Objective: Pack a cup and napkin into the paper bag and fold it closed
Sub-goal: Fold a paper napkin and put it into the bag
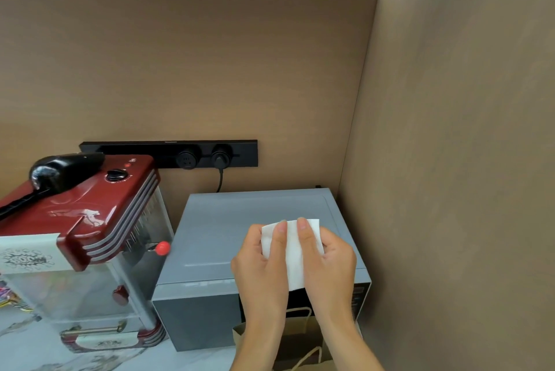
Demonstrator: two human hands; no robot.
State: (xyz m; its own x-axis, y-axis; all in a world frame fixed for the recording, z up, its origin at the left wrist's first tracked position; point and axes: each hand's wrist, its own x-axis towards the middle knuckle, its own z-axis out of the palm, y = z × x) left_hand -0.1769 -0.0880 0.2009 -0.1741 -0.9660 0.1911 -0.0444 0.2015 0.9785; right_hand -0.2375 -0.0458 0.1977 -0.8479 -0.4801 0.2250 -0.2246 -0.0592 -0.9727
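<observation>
A white folded napkin (293, 253) is held up in front of me between both hands. My left hand (260, 268) grips its left edge and my right hand (329, 265) grips its right edge, thumbs on the near side. Below my wrists stands a brown paper bag (300, 337) with twisted paper handles, its mouth open at the bottom edge of the view. My forearms hide much of the bag. No cup is visible.
A grey microwave (240, 235) sits behind my hands in the corner. A red popcorn machine (90, 220) stands to its left on a marble counter (30, 349). A black socket strip (168, 154) is on the brown back wall.
</observation>
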